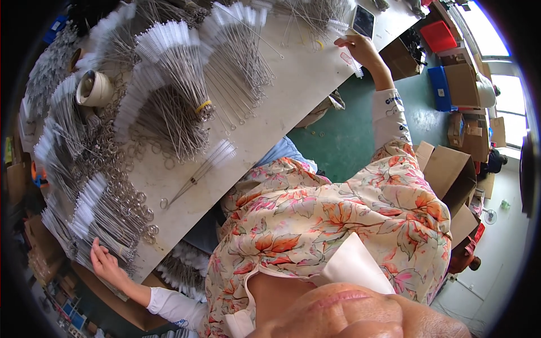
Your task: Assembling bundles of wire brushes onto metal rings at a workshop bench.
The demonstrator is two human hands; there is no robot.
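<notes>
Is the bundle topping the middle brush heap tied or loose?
Tied: the bundle has a yellow band wrapped around its wires.

This looks like a workshop: many near-identical wire-handled brushes (169,48) lie heaped and bundled on the worktop (282,107) from nine to twelve o'clock; cardboard boxes (449,164) stand at three, a blue crate (440,89) at two.
</notes>
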